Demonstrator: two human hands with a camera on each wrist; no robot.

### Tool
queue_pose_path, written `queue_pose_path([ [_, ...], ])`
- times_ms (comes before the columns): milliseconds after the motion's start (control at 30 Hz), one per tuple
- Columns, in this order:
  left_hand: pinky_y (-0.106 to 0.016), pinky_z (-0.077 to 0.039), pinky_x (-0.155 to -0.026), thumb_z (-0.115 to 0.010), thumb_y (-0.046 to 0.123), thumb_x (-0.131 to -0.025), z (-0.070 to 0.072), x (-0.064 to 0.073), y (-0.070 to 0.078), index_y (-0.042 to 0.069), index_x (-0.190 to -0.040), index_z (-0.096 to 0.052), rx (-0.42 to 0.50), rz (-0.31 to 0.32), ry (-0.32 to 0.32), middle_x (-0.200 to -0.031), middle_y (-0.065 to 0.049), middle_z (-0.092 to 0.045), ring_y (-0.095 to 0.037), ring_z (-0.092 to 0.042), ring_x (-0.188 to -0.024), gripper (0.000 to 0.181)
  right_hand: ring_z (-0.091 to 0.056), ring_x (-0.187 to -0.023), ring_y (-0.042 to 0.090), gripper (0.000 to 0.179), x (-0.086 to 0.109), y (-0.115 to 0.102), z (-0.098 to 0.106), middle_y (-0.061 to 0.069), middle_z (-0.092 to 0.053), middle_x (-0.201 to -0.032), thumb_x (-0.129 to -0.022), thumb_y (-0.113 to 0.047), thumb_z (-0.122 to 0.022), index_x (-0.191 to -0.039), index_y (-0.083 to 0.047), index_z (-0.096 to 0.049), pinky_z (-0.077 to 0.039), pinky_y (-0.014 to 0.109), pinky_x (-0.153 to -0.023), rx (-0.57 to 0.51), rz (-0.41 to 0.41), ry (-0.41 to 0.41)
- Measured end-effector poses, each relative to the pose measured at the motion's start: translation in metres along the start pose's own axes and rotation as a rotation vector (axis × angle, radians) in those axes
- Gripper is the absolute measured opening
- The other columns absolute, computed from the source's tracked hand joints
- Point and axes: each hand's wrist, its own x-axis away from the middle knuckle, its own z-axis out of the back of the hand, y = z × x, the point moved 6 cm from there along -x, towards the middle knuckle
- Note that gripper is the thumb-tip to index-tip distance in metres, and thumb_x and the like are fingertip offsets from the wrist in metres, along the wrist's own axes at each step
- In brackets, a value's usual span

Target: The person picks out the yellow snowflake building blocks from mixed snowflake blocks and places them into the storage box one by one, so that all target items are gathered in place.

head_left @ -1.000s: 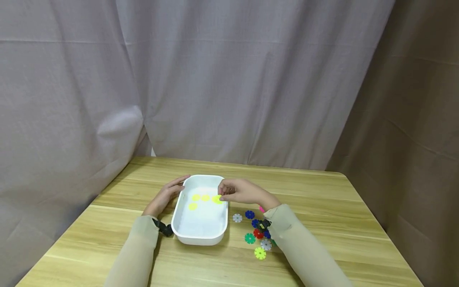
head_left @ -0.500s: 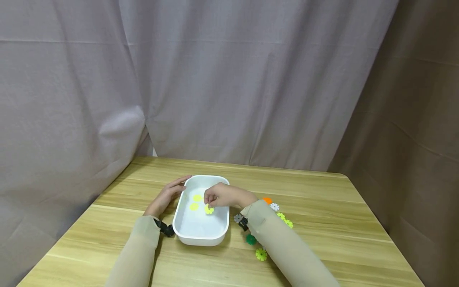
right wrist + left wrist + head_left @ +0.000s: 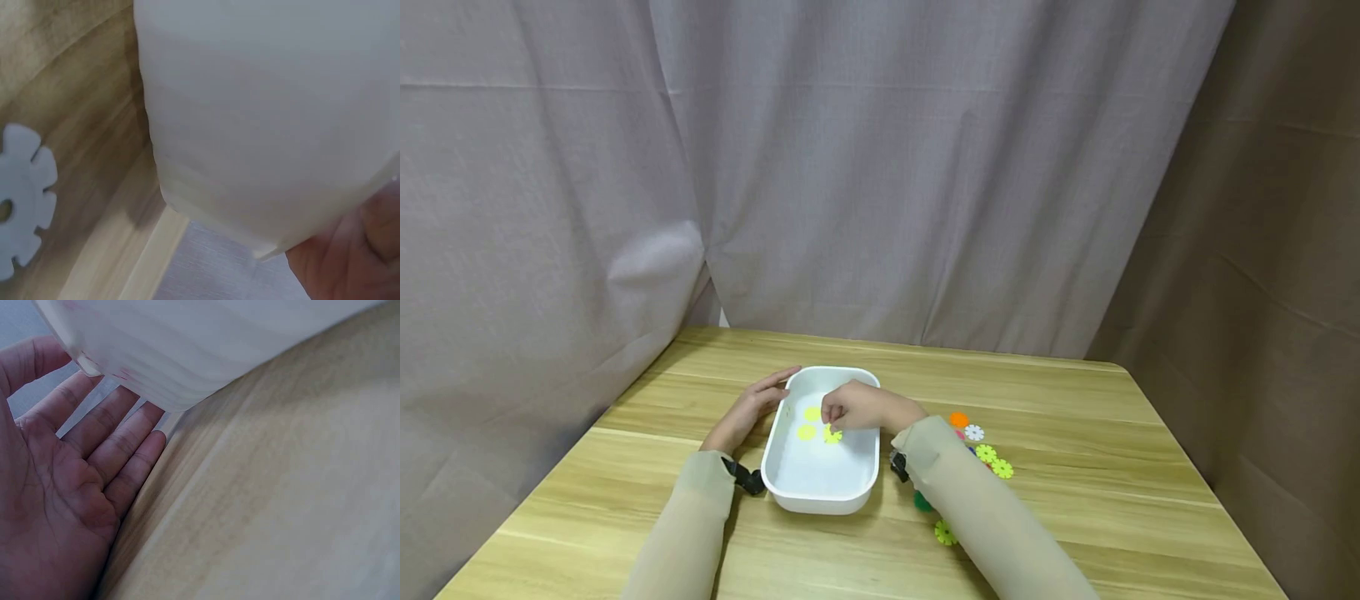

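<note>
A white rectangular tray (image 3: 823, 505) stands on the wooden table, with several yellow notched plastic discs (image 3: 806, 432) lying inside. My left hand (image 3: 750, 414) rests at the tray's left side, thumb at the rim. In the left wrist view its fingers (image 3: 115, 440) are nearly straight against the tray's outer wall. Reaching over the right rim, my right hand (image 3: 857, 406) pinches a yellow disc (image 3: 832, 436) low over the tray floor. In the right wrist view the tray's wall (image 3: 250, 125) hides the fingertips, and only part of the hand shows.
Right of the tray lie loose notched discs, partly hidden by my right sleeve: orange (image 3: 958, 420), white (image 3: 974, 432), yellow (image 3: 1002, 468) and green (image 3: 922, 501). Another yellow disc (image 3: 946, 532) lies nearer the front. Grey curtains (image 3: 880, 167) hang behind the table (image 3: 1060, 417).
My right hand has moved left and farther into the tray with the yellow disc, then slightly left again over the last half second. My left hand has stayed at the tray's side.
</note>
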Motion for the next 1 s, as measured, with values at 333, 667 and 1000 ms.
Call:
queue_pose_path([
  [333,-0.05,-0.031,-0.116,-0.055,0.02,-0.099,-0.0018,0.0016,0.0034,0.021,-0.15,-0.051,0.017,-0.019,-0.005,-0.153,-0.009,-0.047,-0.031,-0.047,-0.136,0.051,-0.064,-0.085,0.003,0.007,-0.0016,0.0026,-0.002,-0.006,-0.072,-0.09,-0.091,-0.008,-0.074,-0.097,-0.013,-0.072,-0.052,0.018,-0.079,0.021,-0.016,0.017],
  [667,-0.049,-0.033,-0.115,-0.056,0.019,-0.098,-0.0013,0.0008,0.0007,0.02,-0.15,-0.051,0.03,-0.024,-0.012,-0.153,-0.01,-0.047,-0.032,-0.047,-0.136,0.052,-0.063,-0.086,0.003,0.007,-0.0035,0.0034,-0.0037,-0.008,-0.071,-0.09,-0.091,-0.01,-0.075,-0.094,-0.015,-0.071,-0.051,0.017,-0.078,0.055,-0.023,0.048],
  [1000,-0.049,-0.033,-0.114,-0.055,0.018,-0.098,-0.0012,0.0001,0.0015,0.02,-0.15,-0.051,0.009,-0.041,-0.008,-0.152,-0.01,-0.048,-0.032,-0.048,-0.135,0.052,-0.062,-0.083,0.002,0.006,-0.0029,0.0022,-0.003,-0.007,-0.071,-0.09,-0.091,-0.011,-0.074,-0.094,-0.015,-0.071,-0.051,0.017,-0.075,0.069,-0.024,0.07],
])
